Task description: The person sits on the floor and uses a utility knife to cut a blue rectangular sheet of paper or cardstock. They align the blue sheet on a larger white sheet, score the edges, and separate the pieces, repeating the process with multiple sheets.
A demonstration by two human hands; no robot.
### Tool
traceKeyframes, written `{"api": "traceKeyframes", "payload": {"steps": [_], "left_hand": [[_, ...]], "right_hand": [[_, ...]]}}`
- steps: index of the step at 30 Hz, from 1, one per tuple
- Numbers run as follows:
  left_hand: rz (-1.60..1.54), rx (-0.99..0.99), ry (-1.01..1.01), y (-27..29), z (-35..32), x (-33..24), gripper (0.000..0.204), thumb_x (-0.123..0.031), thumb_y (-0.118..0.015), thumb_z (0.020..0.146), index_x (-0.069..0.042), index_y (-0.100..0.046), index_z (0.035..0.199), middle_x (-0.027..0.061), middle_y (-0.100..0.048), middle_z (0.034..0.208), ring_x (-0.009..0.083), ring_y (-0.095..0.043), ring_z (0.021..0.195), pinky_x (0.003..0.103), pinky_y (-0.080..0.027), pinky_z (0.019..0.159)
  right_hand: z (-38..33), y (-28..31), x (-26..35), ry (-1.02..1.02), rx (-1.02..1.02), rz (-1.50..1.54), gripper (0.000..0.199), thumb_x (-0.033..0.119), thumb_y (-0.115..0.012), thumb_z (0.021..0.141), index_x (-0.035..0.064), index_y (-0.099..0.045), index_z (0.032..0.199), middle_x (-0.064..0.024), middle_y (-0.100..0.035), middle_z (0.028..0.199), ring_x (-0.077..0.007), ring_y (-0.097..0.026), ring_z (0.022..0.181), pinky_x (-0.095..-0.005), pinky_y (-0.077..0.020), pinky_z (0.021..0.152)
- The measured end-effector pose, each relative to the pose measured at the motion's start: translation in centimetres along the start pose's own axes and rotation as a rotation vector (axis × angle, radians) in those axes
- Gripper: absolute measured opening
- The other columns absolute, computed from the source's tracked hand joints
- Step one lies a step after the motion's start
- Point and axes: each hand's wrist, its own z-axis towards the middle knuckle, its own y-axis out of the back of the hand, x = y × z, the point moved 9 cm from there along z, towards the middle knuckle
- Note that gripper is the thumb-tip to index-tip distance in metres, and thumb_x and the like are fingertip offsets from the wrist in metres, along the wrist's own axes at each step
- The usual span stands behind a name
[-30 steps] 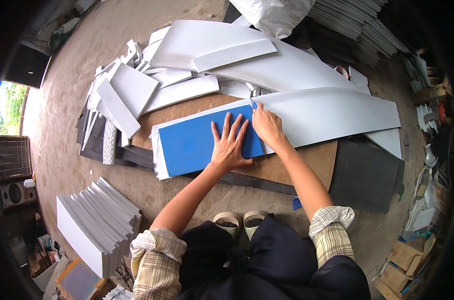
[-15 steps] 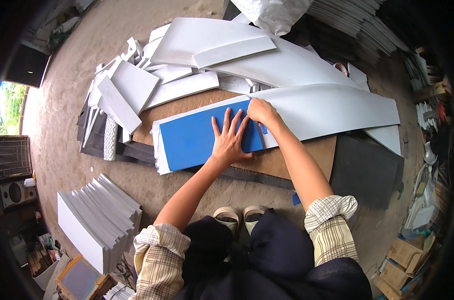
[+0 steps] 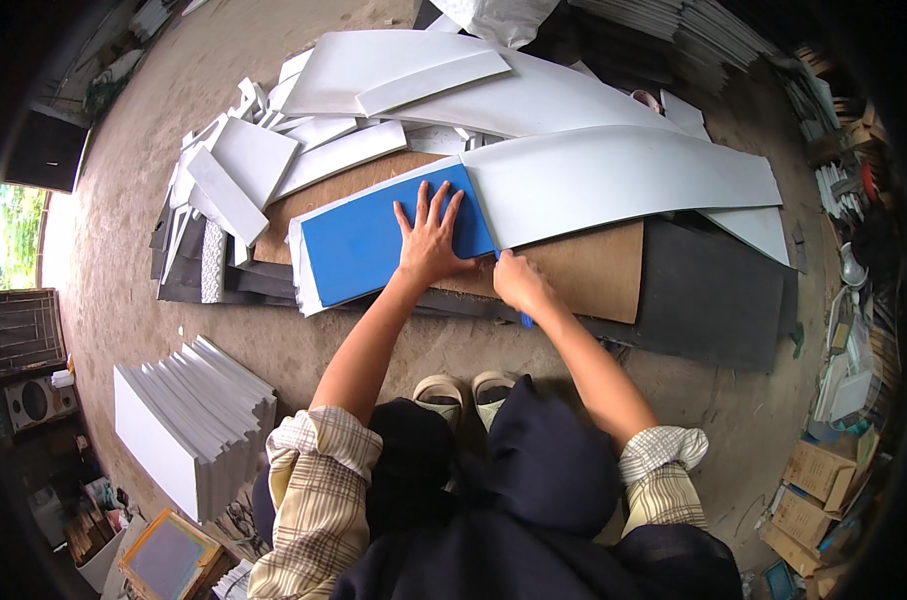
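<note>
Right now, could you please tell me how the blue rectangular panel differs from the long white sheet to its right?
Colour: the blue rectangular panel is solid blue; the long white sheet is white.
Length: the blue rectangular panel is clearly shorter than the long white sheet.
Contact: the left hand is spread on the blue rectangular panel; neither hand covers the long white sheet's face.
Both lie with a broad, plain face upward.
</note>
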Motion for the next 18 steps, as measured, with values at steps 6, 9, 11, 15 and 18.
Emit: {"api": "traceKeyframes", "payload": {"steps": [6, 9, 11, 15, 18], "left_hand": [[0.049, 0.034, 0.012, -0.6, 0.3, 0.4, 0.116, -0.054, -0.076, 0.044, -0.015, -0.021, 0.139, 0.0087, -0.019, 0.143, 0.0335, -0.006, 0.135, 0.069, -0.005, 0.097], [0.059, 0.001, -0.001, -0.5, 0.1, 0.4, 0.117, -0.056, -0.073, 0.044, -0.014, -0.021, 0.139, 0.0084, -0.018, 0.144, 0.0329, -0.006, 0.135, 0.068, -0.003, 0.099], [0.059, 0.014, 0.019, -0.3, -0.4, 1.1, 0.115, -0.058, -0.07, 0.046, -0.012, -0.022, 0.139, 0.0086, -0.018, 0.145, 0.032, -0.007, 0.135, 0.066, -0.001, 0.1], [0.02, 0.021, 0.014, -0.2, 0.2, 0.0, 0.114, -0.059, -0.07, 0.046, -0.011, -0.023, 0.138, 0.009, -0.018, 0.144, 0.0325, -0.007, 0.135, 0.066, -0.001, 0.1], [-0.019, 0.032, 0.033, -0.3, -0.2, 0.7, 0.114, -0.055, -0.072, 0.045, -0.012, -0.023, 0.138, 0.009, -0.019, 0.144, 0.0328, -0.007, 0.135, 0.066, 0.0, 0.1]], "right_hand": [[-1.6, -1.8, -1.1, 0.111, -0.091, -0.031, 0.028, 0.019, -0.038, 0.089, -0.0045, -0.047, 0.101, -0.0301, -0.059, 0.089, -0.046, -0.056, 0.091, -0.0545, -0.0433, 0.079], [-1.3, -0.2, -0.6, 0.146, -0.102, -0.064, 0.028, 0.018, -0.042, 0.086, -0.0055, -0.047, 0.099, -0.0287, -0.06, 0.086, -0.0438, -0.058, 0.086, -0.0516, -0.0448, 0.077], [-1.8, 2.4, 1.3, 0.16, -0.049, -0.095, 0.027, 0.014, -0.045, 0.082, -0.007, -0.049, 0.098, -0.0272, -0.061, 0.086, -0.0417, -0.06, 0.083, -0.0488, -0.0462, 0.077], [1.0, 4.8, 2.4, 0.257, -0.001, -0.269, 0.023, 0.01, -0.05, 0.077, -0.0038, -0.053, 0.095, -0.0273, -0.061, 0.084, -0.0389, -0.06, 0.085, -0.0458, -0.0469, 0.077], [-0.3, 5.9, 4.8, 0.449, 0.103, -0.365, 0.021, 0.012, -0.048, 0.08, -0.0057, -0.053, 0.09, -0.0262, -0.061, 0.081, -0.0392, -0.061, 0.081, -0.0454, -0.0485, 0.073]]}}
